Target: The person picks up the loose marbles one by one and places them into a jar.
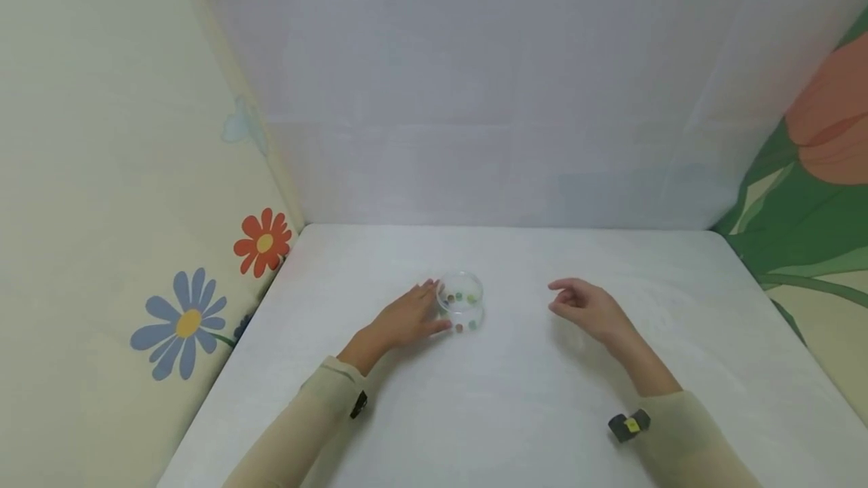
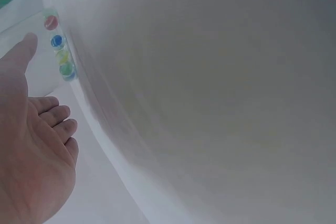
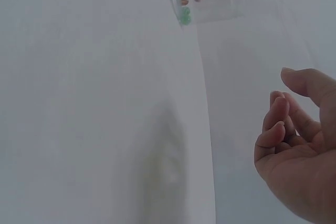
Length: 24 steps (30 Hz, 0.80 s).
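Note:
A clear, see-through cup (image 1: pixel 475 306) stands upright on the white table, with several coloured glass marbles (image 2: pixel 64 56) lying at its bottom. My left hand (image 1: pixel 408 317) is at the cup's left side, its thumb toward the front and its fingers toward the back. The left wrist view shows that thumb (image 2: pixel 27 48) straight across the cup's wall; firm contact cannot be made out. To the right, apart from the cup, my right hand (image 1: pixel 588 309) hovers over the table. Its fingers (image 3: pixel 275 111) are loosely curled with nothing between them and the thumb.
The white table (image 1: pixel 515 413) reaches back to a pale hanging cloth (image 1: pixel 475 96). A wall with painted flowers (image 1: pixel 190 322) runs along the left side, and a green and orange plant pattern (image 1: pixel 827 194) along the right. Both sleeves carry small dark devices (image 1: pixel 629 425).

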### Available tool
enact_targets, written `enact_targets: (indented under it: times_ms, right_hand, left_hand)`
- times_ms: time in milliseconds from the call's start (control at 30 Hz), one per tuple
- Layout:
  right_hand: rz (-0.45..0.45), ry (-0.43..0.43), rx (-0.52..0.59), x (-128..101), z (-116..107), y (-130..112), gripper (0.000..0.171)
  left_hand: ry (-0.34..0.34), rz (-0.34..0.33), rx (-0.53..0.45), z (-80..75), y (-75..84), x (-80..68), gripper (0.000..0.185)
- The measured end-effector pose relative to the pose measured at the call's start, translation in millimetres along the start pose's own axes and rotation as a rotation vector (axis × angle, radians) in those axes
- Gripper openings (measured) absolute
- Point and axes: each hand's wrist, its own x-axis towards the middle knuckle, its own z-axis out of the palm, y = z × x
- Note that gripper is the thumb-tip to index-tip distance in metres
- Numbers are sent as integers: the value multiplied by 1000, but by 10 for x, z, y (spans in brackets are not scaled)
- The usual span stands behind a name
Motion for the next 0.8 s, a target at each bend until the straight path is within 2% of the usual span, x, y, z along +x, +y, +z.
enact_targets:
  times_ms: [133, 500, 800]
  right_hand:
    - [0, 12, -5, -35, -64, 26, 38]
    - [68, 14, -67, -205, -247, 198, 41]
    - [126, 26, -109, -285, -315, 272, 42]
  left_hand:
    - [3, 1, -4, -6, -6, 7, 89]
    - [-3, 5, -6, -13, 4, 10, 89]
    - [7, 10, -5, 10, -17, 8, 89]
